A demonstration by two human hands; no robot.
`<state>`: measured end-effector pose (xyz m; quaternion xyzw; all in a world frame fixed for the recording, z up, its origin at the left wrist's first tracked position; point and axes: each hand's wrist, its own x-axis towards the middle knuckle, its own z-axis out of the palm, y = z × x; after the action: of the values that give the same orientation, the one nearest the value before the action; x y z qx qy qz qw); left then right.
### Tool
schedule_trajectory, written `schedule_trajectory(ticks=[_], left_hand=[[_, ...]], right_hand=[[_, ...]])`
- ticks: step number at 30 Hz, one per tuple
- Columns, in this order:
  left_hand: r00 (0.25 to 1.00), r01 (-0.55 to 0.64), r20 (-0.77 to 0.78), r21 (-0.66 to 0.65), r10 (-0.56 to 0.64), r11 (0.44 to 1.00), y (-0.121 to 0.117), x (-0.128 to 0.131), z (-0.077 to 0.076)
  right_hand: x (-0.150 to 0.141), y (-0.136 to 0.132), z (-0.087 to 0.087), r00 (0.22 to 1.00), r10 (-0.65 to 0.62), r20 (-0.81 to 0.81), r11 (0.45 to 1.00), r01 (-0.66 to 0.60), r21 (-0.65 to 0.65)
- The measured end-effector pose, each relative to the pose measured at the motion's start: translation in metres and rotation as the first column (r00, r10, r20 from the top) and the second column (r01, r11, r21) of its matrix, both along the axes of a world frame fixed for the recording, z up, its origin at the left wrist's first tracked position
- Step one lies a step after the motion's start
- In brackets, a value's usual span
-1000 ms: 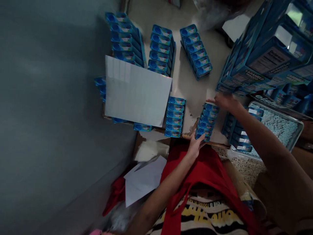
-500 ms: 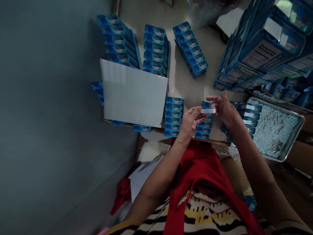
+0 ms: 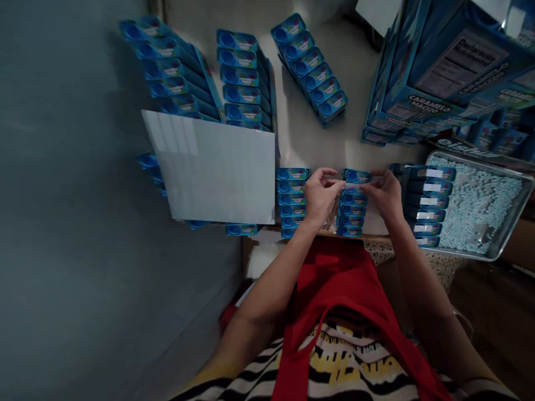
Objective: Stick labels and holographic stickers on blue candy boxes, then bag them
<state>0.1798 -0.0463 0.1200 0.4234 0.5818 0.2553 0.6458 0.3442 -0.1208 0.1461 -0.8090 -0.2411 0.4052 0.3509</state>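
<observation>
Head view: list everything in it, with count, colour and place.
Strip: 1, whitish, between both hands
Box row: 1, blue, beneath strip
Other box rows: at least 5, blue, left, centre, by tray
Large sheet: 1, white, left
Cartons: several, blue, upper right
Tray: 1, metallic, right
Pellets: uncountable, pale blue, inside tray
Table: 1, pale, centre
Wall: grey-blue, far left
Apron: 1, red, bottom
Left hand, right hand: centre

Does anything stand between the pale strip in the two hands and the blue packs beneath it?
Nothing visible does: the left hand and right hand hold the pale strip over the blue packs. Whether it touches them, I cannot tell.
</observation>
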Motion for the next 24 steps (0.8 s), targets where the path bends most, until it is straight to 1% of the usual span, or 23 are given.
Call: schedule_trajectory(ticks=[3,5,8,12,15,18,21,24], left_hand=[[0.994,0.018,-0.113,0.119,-0.004,0.993,0.008,0.007,-0.009],[0.989,0.035,-0.147,0.161,-0.011,0.986,0.013,0.011,-0.014],[0.983,0.072,-0.181,0.200,-0.036,0.977,0.018,0.014,-0.019],[0.976,0.114,-0.206,0.209,-0.070,0.971,0.021,0.015,-0.021],[0.978,0.099,-0.199,0.201,-0.059,0.974,0.021,0.015,-0.022],[0.982,0.078,-0.182,0.192,-0.043,0.978,0.018,0.014,-0.025],[0.988,0.058,-0.151,0.177,-0.031,0.983,0.017,0.014,-0.034],[0.995,0.013,-0.104,0.125,0.000,0.992,0.014,0.019,-0.047]], right_hand=[[-0.001,0.011,-0.014,0.977,0.058,0.205,0.998,-0.062,0.014],[-0.003,0.017,-0.022,0.942,0.104,0.320,0.994,-0.106,-0.011],[-0.008,0.022,-0.031,0.894,0.179,0.411,0.984,-0.168,-0.063],[-0.010,0.021,-0.038,0.864,0.205,0.461,0.978,-0.194,-0.072],[-0.009,0.020,-0.041,0.853,0.208,0.478,0.978,-0.199,-0.069],[-0.009,0.022,-0.041,0.849,0.223,0.478,0.975,-0.197,-0.104],[-0.009,0.024,-0.041,0.848,0.235,0.475,0.972,-0.192,-0.138],[-0.007,0.023,-0.042,0.850,0.235,0.471,0.972,-0.192,-0.137]])
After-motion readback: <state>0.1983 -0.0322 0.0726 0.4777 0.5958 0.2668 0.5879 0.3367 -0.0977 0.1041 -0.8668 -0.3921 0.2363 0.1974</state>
